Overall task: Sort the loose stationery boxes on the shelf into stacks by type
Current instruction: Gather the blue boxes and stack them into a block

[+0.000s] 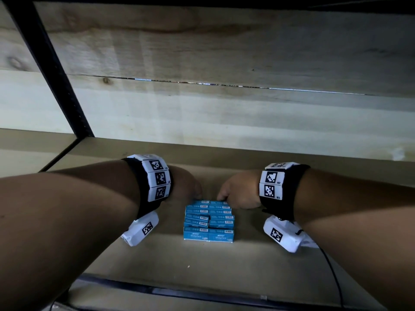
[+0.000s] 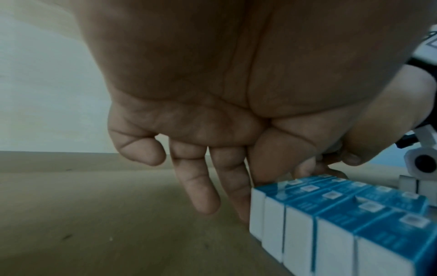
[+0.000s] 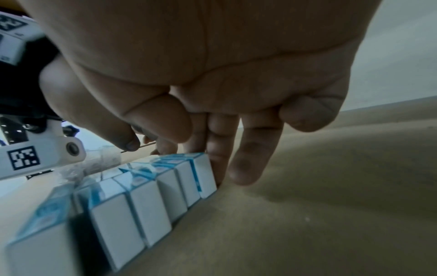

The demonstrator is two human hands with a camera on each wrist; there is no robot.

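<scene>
Several blue and white staples boxes (image 1: 208, 221) stand packed on edge in two side-by-side rows on the brown shelf board (image 1: 224, 261). My left hand (image 1: 186, 187) is at the far left end of the block; its straight fingers (image 2: 236, 196) reach down behind the farthest box (image 2: 269, 209) and touch its back face. Mirroring it at the far right end is my right hand (image 1: 238, 194), whose straight fingers (image 3: 220, 160) press against the back of the farthest box (image 3: 203, 175) and whose thumb (image 3: 127, 142) hovers over the box tops. Neither hand curls around a box.
A black perforated upright (image 1: 56, 70) stands at the left, with a pale wooden back wall (image 1: 224, 108) behind the shelf. A dark metal rail (image 1: 179, 290) runs along the shelf's front edge. A thin black cable (image 1: 334, 272) trails at the right.
</scene>
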